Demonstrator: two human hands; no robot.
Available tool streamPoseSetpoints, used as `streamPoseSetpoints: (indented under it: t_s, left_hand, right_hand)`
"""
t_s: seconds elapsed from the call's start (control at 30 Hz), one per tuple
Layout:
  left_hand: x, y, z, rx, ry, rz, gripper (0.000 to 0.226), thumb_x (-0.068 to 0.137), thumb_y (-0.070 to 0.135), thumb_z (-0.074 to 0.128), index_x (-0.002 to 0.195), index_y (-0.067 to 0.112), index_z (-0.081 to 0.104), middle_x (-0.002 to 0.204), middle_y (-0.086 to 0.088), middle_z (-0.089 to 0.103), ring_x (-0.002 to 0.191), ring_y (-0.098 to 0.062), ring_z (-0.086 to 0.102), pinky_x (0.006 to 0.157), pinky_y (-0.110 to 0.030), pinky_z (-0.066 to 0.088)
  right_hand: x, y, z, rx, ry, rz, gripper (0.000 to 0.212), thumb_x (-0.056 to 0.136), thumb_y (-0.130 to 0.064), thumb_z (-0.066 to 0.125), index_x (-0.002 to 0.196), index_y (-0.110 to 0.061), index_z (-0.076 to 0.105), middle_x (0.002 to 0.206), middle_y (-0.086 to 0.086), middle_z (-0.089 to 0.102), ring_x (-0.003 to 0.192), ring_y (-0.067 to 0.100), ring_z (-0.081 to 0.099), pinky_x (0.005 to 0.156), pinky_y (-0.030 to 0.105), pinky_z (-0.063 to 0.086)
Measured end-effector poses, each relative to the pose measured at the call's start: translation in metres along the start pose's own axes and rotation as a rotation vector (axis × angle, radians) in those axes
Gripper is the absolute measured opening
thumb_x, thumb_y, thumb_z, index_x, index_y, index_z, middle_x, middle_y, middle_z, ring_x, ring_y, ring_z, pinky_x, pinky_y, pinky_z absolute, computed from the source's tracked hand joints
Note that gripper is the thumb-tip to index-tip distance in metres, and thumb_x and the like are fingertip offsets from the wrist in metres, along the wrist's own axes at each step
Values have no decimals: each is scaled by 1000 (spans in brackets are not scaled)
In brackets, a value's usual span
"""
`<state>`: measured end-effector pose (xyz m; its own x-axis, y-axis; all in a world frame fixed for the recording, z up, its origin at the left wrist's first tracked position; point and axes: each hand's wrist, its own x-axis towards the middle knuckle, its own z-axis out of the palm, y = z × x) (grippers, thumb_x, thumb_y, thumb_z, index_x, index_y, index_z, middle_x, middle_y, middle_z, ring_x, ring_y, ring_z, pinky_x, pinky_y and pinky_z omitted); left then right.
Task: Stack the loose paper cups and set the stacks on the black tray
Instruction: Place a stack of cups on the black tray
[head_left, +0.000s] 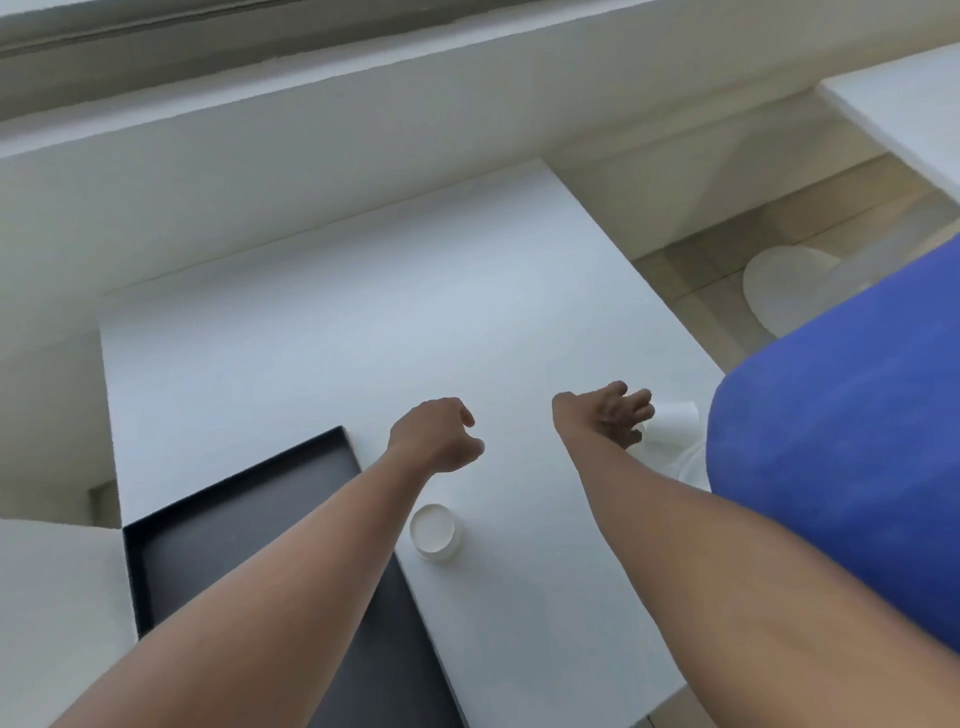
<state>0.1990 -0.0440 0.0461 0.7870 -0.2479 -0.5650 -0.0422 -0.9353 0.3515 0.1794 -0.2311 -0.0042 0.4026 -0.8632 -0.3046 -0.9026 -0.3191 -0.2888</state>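
Your right hand (605, 418) is spreading its fingers, fingertips just at the lying cups (670, 431) | left hand (434, 434) is hanging loosely curled, holding nothing, beyond the upright cup (434, 531) beside the black tray (208, 525)

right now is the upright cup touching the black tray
Apart. The head view shows a strip of white table between the upright cup and the black tray edge.
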Motion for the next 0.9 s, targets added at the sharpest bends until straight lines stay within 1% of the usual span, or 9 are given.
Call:
streamPoseSetpoints:
  t_s: [0.1, 0.17, 0.3, 0.37, 0.47, 0.57, 0.67, 0.8, 0.9]
  left_hand:
    - [15, 11, 4, 22, -22, 34, 41, 87, 34, 62, 129, 32, 57, 130, 12, 59, 119, -13, 55, 82, -28, 41]
    - [23, 19, 8, 36, -39, 56, 42, 87, 34, 63, 129, 31, 57, 131, 12, 59, 119, -13, 55, 81, -28, 41]
    - [38, 34, 21, 69, -63, 104, 44, 87, 35, 63, 130, 31, 57, 132, 11, 56, 118, -14, 55, 79, -28, 40]
    - [44, 42, 28, 75, -74, 119, 46, 86, 38, 64, 131, 31, 57, 131, 10, 56, 115, -15, 57, 77, -29, 40]
    - [53, 53, 41, 71, -103, 148, 51, 86, 49, 64, 132, 29, 55, 133, 9, 55, 117, -15, 57, 79, -30, 41]
    - [59, 68, 55, 69, -146, 185, 64, 84, 61, 63, 137, 27, 50, 135, 6, 53, 118, -17, 56, 79, -31, 40]
    - [61, 85, 69, 46, -163, 200, 79, 81, 66, 63, 144, 22, 41, 136, 2, 50, 116, -19, 57, 77, -32, 41]
    - [61, 106, 83, -2, -138, 228, 86, 83, 59, 64, 149, 15, 32, 140, -5, 42, 117, -25, 57, 81, -35, 46]
    - [60, 121, 91, -28, -130, 235, 71, 86, 40, 64, 144, 12, 33, 137, -8, 39, 113, -27, 56, 76, -35, 42]
  right_hand:
    - [16, -4, 2, -29, 56, 33, 38, 68, -25, 63, 99, -12, 47, 134, 10, 28, 126, 30, 30, 91, 43, 39]
    - [25, -5, 2, -53, 73, 78, 42, 64, -25, 64, 101, -13, 50, 140, 11, 24, 129, 30, 27, 96, 47, 37]
    - [42, -7, 1, -64, 63, 205, 51, 64, -25, 69, 110, -16, 50, 151, 13, 8, 142, 32, 10, 112, 57, 17]
    - [49, -6, 1, -51, 55, 248, 52, 64, -26, 71, 111, -17, 50, 153, 14, 5, 144, 34, 5, 114, 59, 13]
    - [56, -3, 2, -43, 59, 270, 51, 65, -28, 69, 111, -16, 50, 155, 16, 5, 146, 34, 3, 115, 60, 12]
    - [60, 0, 2, -42, 66, 266, 47, 70, -27, 66, 111, -14, 49, 157, 18, 3, 147, 36, 2, 115, 60, 11]
    - [63, 2, -1, -59, 39, 289, 45, 74, -30, 65, 112, -15, 46, 159, 20, -1, 148, 37, -1, 115, 60, 9]
    - [65, 3, -5, -45, 16, 353, 46, 74, -28, 68, 113, -14, 49, 159, 19, 2, 147, 36, 4, 117, 57, 10]
    - [65, 3, -4, -20, -1, 368, 48, 71, -26, 69, 114, -14, 51, 159, 19, 2, 147, 35, 5, 118, 55, 9]
